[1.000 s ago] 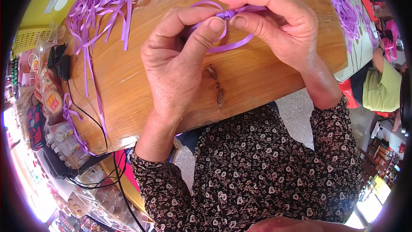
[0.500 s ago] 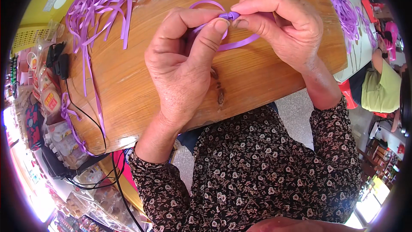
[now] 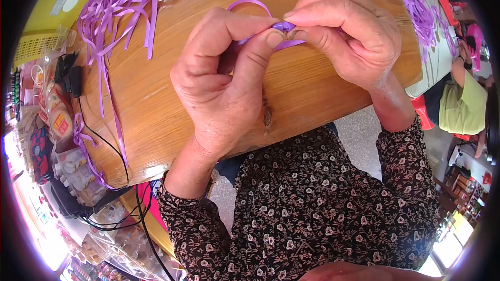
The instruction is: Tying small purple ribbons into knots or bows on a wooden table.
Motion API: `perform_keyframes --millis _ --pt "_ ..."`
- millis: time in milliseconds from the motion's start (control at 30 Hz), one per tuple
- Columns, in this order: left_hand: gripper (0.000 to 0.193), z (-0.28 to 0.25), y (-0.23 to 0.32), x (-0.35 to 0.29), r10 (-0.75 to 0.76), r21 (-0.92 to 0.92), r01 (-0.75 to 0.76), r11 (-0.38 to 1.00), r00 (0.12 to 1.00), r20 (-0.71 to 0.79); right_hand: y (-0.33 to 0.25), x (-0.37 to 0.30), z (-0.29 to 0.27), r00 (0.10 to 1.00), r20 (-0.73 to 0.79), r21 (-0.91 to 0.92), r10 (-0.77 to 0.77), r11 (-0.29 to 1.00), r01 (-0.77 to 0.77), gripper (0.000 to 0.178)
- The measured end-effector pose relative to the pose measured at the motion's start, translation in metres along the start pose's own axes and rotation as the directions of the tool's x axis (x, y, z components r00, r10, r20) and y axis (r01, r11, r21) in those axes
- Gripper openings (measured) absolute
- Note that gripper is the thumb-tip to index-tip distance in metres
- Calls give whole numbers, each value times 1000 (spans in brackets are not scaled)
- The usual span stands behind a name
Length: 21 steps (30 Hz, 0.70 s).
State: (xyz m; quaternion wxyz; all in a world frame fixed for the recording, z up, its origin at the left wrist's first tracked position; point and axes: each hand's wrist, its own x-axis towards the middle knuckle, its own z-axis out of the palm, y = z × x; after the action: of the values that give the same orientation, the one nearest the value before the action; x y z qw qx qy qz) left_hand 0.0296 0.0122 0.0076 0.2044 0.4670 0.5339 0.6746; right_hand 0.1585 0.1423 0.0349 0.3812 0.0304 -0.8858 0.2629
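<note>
A small purple plastic buckle (image 3: 284, 26) is pinched between my two hands above the wooden table. My left hand (image 3: 221, 80) grips its left side between thumb and forefinger. On its right side, the thumb and fingertips of my right hand (image 3: 351, 36) are closed on it. A purple lanyard strap (image 3: 249, 1) loops out behind the fingers and is partly hidden by them. Whether the buckle's two halves are fully joined cannot be made out behind the fingertips.
A heap of purple straps (image 3: 122, 10) covers the table's far left, with strands trailing toward me. More purple straps (image 3: 414, 10) lie on a white table at right. A black cable (image 3: 99, 138), plastic bags (image 3: 60, 109) and a yellow basket (image 3: 39, 44) line the left edge. Another person's yellow-green top (image 3: 463, 105) shows at right.
Both hands have shifted slightly, with the buckle now a little lower and farther right. My left thumb has moved up over it, and less of the strap loop shows below the fingers.
</note>
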Motion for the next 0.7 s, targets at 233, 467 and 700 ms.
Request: perform_keyframes --millis 233,467,700 --pt "13 3 4 -3 265 256 -260 931 964 17 -24 16 -26 941 183 -45 285 958 -282 17" --pt "17 6 2 -1 416 417 -423 805 902 112 -5 5 -15 931 238 135 276 940 -313 12" --pt "20 6 -3 0 447 433 -449 782 887 113 -5 -5 -4 867 265 211 422 852 -479 17"
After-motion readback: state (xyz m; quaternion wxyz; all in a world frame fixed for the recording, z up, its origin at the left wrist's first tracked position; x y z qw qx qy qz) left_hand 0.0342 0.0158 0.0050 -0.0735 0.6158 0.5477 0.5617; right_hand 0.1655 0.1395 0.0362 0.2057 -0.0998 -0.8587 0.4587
